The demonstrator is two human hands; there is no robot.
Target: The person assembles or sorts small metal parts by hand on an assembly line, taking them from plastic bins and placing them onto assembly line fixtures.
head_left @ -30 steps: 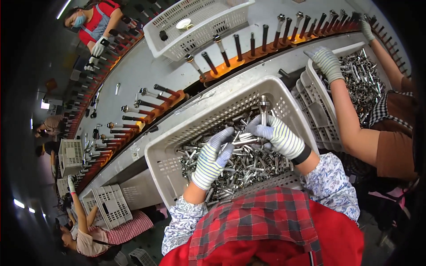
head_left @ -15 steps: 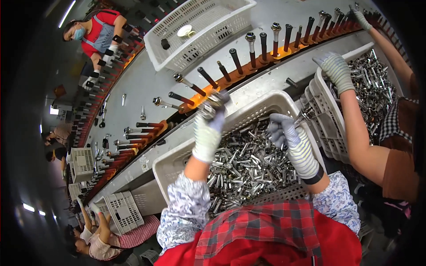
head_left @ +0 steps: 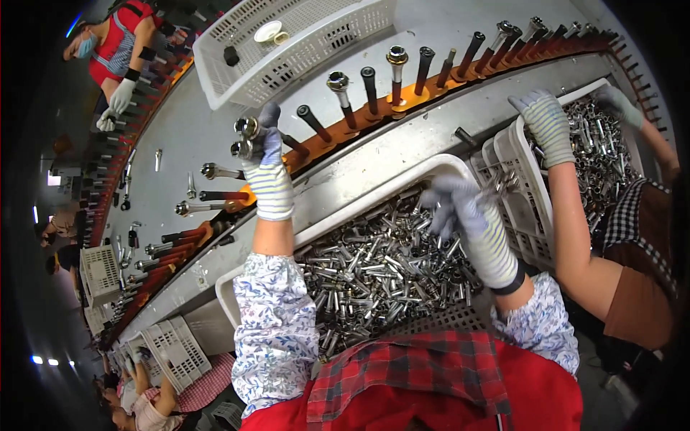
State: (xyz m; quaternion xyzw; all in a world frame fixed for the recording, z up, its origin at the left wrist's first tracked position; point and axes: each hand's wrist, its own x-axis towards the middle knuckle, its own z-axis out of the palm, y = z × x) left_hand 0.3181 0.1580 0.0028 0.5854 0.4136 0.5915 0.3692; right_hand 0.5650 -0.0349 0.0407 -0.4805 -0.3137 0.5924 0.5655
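Two chrome-headed fittings are located at the curved post rack, with the left hand closed around them; half a second earlier, this hand was nearer the bin. The right hand is blurred above the loose metal parts; pieces show at its outer side, but its grip cannot be told. Two bins contain parts: the person's bin and the neighbouring bin. One pale basket rests on the grey metal table. Co-workers occupy the dim left side.
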